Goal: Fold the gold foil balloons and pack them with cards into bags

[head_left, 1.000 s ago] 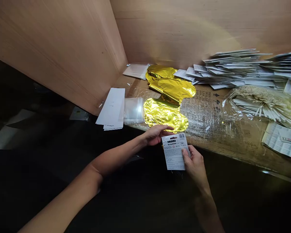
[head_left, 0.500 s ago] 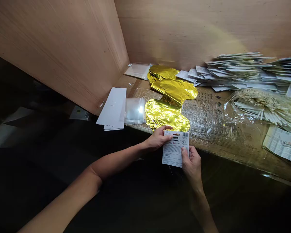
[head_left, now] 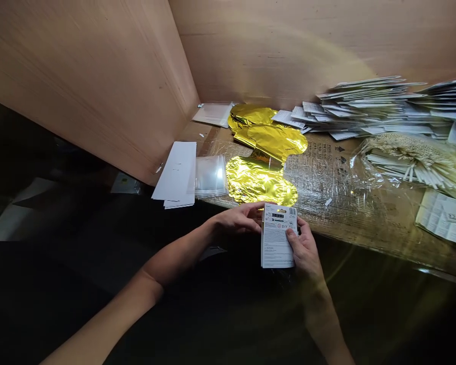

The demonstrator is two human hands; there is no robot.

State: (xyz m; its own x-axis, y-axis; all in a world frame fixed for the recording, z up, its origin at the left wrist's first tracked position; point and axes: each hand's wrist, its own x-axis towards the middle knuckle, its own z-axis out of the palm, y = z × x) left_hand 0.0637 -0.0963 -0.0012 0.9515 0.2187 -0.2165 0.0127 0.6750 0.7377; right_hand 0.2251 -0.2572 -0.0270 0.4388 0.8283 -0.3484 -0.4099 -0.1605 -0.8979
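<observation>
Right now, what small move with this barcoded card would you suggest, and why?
I'd probably let the right hand hold the barcoded card and reach the left hand toward the clear plastic sleeves: the right hand grips the card's edge, the left fingers barely touch it, and the sleeves lie nearby.

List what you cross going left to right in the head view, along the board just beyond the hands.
white paper strips → clear plastic sleeves → gold foil balloon → bag of white sticks → printed leaflets
</observation>
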